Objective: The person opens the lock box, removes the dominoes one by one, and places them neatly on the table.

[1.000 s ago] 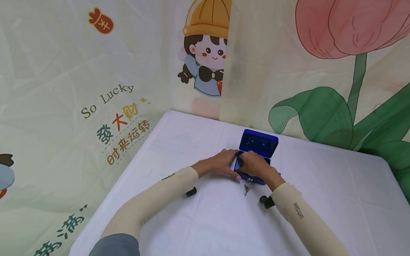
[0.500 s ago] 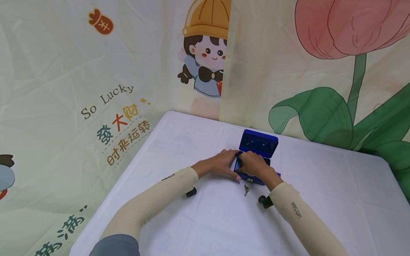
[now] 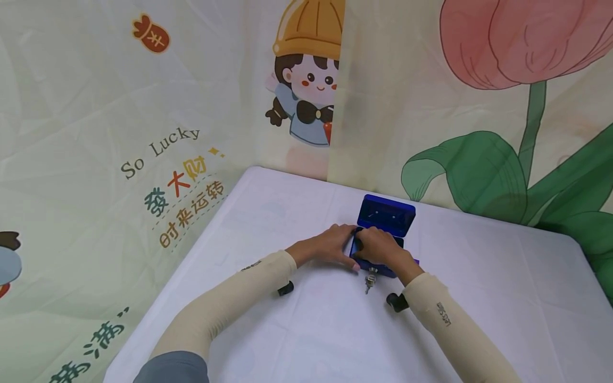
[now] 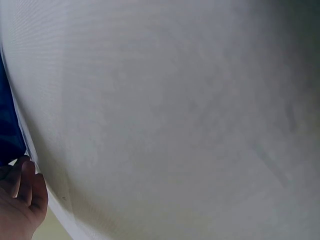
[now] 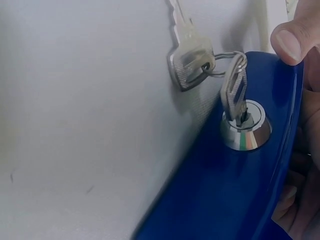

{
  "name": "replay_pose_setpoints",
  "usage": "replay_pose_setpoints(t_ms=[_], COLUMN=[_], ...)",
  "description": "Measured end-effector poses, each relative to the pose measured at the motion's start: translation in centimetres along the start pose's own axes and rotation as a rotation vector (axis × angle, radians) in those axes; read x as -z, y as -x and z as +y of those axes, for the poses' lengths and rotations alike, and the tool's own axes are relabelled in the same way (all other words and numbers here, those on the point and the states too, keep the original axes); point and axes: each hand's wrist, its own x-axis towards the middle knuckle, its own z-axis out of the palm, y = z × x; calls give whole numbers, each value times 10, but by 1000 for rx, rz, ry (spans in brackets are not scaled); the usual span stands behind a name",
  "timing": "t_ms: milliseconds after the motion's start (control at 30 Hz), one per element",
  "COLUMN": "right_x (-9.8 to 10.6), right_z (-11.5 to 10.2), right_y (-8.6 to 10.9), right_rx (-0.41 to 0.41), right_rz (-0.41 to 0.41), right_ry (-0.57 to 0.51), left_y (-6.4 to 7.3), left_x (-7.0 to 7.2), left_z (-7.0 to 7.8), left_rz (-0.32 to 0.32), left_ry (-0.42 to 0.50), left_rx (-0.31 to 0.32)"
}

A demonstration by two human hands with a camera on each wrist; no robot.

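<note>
A small blue lockable cash box [image 3: 380, 270] stands on the table with its lid [image 3: 387, 214] raised at the back. My left hand [image 3: 332, 244] grips its left side, thumb at the front corner and fingers by the back corner. Reaching over the front, my right hand [image 3: 380, 246] has its curled fingers down inside the box; I cannot tell what lies between them. A key [image 5: 234, 92] sits in the round lock [image 5: 250, 132] on the front wall, and a second key [image 5: 190, 62] hangs from its ring. In the left wrist view, fingers [image 4: 35, 192] show beside the blue lid.
The white-covered table [image 3: 311, 330] carries the box near its back edge. Behind it hangs a printed cloth backdrop [image 3: 378, 96]. Black wrist cameras [image 3: 397, 302] sit below both forearms, close over the tabletop.
</note>
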Motion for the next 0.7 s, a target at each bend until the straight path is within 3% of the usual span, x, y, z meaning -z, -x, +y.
replay_pose_setpoints(t_ms=[700], right_x=[11], right_z=[10], right_y=[15], right_rx=[22], right_rz=[3], right_ry=[56], left_y=[3], left_x=[1], left_z=[3], left_rz=[3], left_ry=[14], left_rx=[3])
